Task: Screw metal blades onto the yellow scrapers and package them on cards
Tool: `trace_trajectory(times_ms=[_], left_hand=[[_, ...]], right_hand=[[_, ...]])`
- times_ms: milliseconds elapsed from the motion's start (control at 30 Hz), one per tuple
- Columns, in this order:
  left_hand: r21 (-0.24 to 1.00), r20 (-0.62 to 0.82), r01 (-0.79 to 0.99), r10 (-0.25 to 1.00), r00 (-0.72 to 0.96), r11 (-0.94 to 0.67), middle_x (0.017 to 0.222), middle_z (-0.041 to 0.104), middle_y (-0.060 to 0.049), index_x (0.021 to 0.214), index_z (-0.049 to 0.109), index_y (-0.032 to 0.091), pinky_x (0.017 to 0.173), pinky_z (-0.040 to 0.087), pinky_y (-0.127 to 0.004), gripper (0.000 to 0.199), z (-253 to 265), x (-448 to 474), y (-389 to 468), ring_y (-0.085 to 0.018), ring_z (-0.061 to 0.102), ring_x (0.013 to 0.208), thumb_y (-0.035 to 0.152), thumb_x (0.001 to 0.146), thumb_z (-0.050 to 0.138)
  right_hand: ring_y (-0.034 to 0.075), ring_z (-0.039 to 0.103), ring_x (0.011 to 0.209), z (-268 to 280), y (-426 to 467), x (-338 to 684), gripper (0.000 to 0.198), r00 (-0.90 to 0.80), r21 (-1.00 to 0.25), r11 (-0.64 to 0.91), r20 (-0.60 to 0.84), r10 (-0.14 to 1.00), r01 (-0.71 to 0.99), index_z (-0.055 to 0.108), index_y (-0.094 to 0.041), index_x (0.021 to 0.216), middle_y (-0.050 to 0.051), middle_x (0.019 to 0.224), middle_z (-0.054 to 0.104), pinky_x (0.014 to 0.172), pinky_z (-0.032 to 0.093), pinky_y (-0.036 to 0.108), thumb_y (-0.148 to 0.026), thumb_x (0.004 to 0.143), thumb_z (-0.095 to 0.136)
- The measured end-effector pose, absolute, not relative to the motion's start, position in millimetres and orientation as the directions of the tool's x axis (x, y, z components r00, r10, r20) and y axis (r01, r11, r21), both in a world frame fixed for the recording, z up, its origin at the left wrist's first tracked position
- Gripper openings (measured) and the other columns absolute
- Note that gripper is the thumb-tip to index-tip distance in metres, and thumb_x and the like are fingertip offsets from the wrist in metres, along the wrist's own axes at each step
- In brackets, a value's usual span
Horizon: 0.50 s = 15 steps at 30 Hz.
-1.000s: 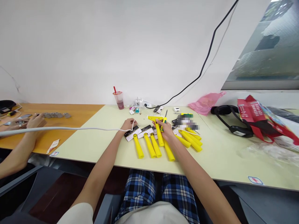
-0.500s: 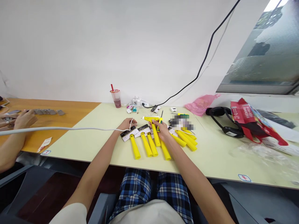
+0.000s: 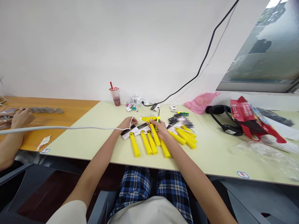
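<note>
My right hand (image 3: 161, 128) is closed around a screwdriver (image 3: 158, 120) with a yellow-and-green handle, its shaft pointing up. The same hand also grips a yellow T-shaped scraper (image 3: 154, 133), its wide head (image 3: 148, 119) toward the wall. My left hand (image 3: 127, 123) is at the upper left end of a row of black-and-white cards (image 3: 126, 133), its fingers curled; whatever they may hold is hidden. Across this hand runs a white cable (image 3: 107, 128). Several more yellow handles (image 3: 135, 145) lie fanned out below the cards, and others (image 3: 187, 138) lie right of my right hand.
Along the wall stand a drink cup (image 3: 115, 95) with a red straw and a plug strip (image 3: 145, 102). Another screwdriver (image 3: 183, 113) lies near a pink plastic bag (image 3: 202, 102). Headphones (image 3: 224, 121) and a red bag (image 3: 247, 116) are at right. A person's hands (image 3: 22, 118) work at left.
The scraper in my right hand has shifted slightly left, its head now a little nearer my left hand. My left hand stays by the cards. The whole view has moved slightly.
</note>
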State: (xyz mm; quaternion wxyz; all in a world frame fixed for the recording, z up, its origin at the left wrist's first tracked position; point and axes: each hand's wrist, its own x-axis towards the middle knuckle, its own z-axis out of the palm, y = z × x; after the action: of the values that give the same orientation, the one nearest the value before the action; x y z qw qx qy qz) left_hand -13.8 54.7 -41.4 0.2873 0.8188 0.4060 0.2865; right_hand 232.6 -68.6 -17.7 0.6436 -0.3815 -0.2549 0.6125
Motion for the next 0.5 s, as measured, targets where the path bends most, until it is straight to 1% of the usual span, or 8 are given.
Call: trace_trajectory(times_ms=[133,333,500], left_hand=[[0.696,0.228,0.519,0.838,0.495,-0.496,0.087,0.077,-0.009,0.086,0.075,0.022,0.079,0.054,-0.039,0.028,-41.6,-12.8,54.3,-0.026,0.068,0.083,0.049,0.079,0.074],[0.693,0.220,0.543,0.857,0.467,-0.474,0.089,0.075,-0.009,0.085,0.074,0.022,0.079,0.055,-0.039,0.026,-42.1,-10.4,52.6,-0.026,0.067,0.085,0.048,0.081,0.076],[0.683,0.236,0.566,0.872,0.428,-0.463,0.091,0.071,-0.010,0.085,0.074,0.021,0.088,0.055,-0.041,0.025,-40.6,-10.9,50.1,-0.028,0.067,0.091,0.046,0.082,0.079]], right_hand=[[0.023,0.084,0.088,-18.5,-68.6,233.4,0.039,0.114,-0.813,-0.044,-0.135,0.984,-0.581,0.070,-0.019,0.089,0.005,0.087,0.082,0.072,0.072,0.028,-0.018,0.069,0.103],[0.023,0.084,0.085,-20.6,-67.5,234.6,0.041,0.104,-0.824,-0.055,-0.137,0.985,-0.564,0.070,-0.019,0.092,0.005,0.086,0.082,0.070,0.071,0.027,-0.020,0.068,0.104],[0.022,0.083,0.083,-17.3,-70.5,234.2,0.039,0.105,-0.832,-0.061,-0.142,0.984,-0.552,0.071,-0.018,0.093,0.006,0.085,0.082,0.070,0.071,0.027,-0.021,0.070,0.103]])
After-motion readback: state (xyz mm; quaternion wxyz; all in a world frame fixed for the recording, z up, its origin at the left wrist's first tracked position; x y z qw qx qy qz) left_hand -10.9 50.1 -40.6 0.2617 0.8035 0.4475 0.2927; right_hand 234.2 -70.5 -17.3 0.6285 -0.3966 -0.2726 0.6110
